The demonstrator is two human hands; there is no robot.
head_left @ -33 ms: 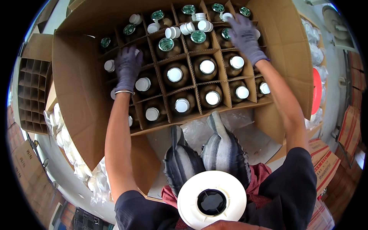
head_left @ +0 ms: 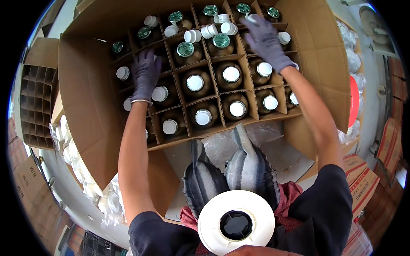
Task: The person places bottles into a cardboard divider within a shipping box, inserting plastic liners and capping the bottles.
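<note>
My left hand (head_left: 146,73), in a grey-purple glove, has its fingers curled down over a bottle top in the left part of a divided cardboard box (head_left: 85,98). A white cap showed at those fingertips just before; the glove hides it now. My right hand (head_left: 265,42), gloved alike, reaches over the far right compartments with thumb and fingers apart. Its fingertips are beside a loose white cap (head_left: 255,18), partly covering it. Brown-looking bottles fill the compartments. Nearer bottles wear white caps (head_left: 194,83); farther ones show open green-tinted glass mouths (head_left: 185,49).
Several loose white caps (head_left: 209,31) lie on the dividers between the far bottles. Two striped dark-and-grey sleeve-like covers (head_left: 252,162) are just below the box. An empty divider grid (head_left: 38,98) stands at the left. A red round object (head_left: 354,102) sits beyond the right flap.
My right hand has shifted slightly left, uncovering a white-capped bottle at the far right. My left hand has turned slightly, and the white cap at its fingers is no longer visible.
</note>
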